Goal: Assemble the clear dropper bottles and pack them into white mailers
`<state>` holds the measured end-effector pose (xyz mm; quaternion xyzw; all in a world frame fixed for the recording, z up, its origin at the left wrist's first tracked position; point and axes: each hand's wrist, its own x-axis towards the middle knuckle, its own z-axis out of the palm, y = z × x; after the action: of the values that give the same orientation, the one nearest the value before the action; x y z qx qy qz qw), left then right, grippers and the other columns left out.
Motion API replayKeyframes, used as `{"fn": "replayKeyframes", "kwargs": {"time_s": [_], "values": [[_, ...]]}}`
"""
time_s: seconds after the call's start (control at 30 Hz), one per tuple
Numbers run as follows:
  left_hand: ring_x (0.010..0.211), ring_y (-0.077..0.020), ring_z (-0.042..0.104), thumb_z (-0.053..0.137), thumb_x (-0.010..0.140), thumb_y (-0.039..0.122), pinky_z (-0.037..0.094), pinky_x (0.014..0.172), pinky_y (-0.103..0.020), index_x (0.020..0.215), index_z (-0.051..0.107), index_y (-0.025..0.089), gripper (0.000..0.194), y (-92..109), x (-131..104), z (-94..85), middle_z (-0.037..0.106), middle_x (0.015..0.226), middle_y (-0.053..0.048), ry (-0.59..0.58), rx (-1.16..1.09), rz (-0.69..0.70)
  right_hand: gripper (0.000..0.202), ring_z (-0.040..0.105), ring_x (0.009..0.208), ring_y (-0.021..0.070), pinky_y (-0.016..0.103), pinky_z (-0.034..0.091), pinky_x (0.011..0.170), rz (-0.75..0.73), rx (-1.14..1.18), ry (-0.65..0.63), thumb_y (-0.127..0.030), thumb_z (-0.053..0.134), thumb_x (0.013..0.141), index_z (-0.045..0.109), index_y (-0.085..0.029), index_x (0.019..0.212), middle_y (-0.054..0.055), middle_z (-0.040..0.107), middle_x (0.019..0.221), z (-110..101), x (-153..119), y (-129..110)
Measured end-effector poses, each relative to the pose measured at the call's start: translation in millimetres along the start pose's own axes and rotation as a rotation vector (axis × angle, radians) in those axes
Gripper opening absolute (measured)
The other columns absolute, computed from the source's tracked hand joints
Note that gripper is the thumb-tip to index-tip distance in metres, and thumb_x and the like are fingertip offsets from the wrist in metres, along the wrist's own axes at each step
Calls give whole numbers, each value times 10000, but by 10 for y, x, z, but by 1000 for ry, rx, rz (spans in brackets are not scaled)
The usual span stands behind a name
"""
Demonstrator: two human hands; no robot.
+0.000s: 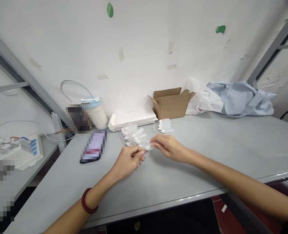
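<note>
1. Gently steady the translucent piece (pixel 148 147) just below frame centre: your left hand (pixel 125 162) pinches its left end, your right hand (pixel 172 148) its right.
2. Avoid tugging; mind its thin cord (pixel 148 154).

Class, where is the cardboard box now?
In the head view, the box stands just right of centre, between the white stack and the white bag.

No lettering can be read. Faint reddish print on the crumpled white plastic bag (pixel 204 97) and small pale marking on the white cylindrical tub with a light-blue lid (pixel 99 116) are too small; the dark-edged rectangular phone's (pixel 94 148) lilac screen is pixelated.
</note>
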<state>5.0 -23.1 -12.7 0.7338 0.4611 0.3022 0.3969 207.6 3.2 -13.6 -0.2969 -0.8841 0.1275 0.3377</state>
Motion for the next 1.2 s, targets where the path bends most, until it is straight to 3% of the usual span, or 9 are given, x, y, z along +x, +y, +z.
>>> {"fn": "replayKeyframes", "kwargs": {"time_s": [0.47,0.7,0.83,0.97,1.2], "values": [[510,-93,516,535,819,323,441,510,-218,888,622,126,226,72,-14,-12,603,673,-17,16,-37,26,199,545,657,131,246,408,623,48,48,46,-235,405,917,579,-150,872,47,628,753,-145,62,-47],[477,-83,501,501,829,329,416,501,-210,761,617,129,241,56,41,-77,597,651,-11,55,30,4,228,550,694,138,258,423,651,106,60,-70,-320,414,922,574,-157,927,53,630,823,-123,56,2],[470,-90,496,532,795,350,405,499,-214,734,613,134,238,56,103,-262,596,630,-3,116,60,-51,238,558,803,175,300,444,703,151,-64,-102,-348,412,919,537,-170,1015,79,600,923,-158,52,135],[454,-89,476,552,772,372,387,497,-204,644,596,139,270,57,151,-445,554,519,22,167,93,-89,180,556,900,217,334,455,734,215,-266,-77,-230,448,897,514,-159,1049,127,568,1035,-214,57,325],[415,-91,446,558,749,409,371,472,-210,580,579,145,314,-52,212,-446,509,434,34,51,73,-173,241,534,993,266,356,439,796,377,-544,-235,-125,508,845,534,-118,1084,158,541,1086,-287,52,562]]}}
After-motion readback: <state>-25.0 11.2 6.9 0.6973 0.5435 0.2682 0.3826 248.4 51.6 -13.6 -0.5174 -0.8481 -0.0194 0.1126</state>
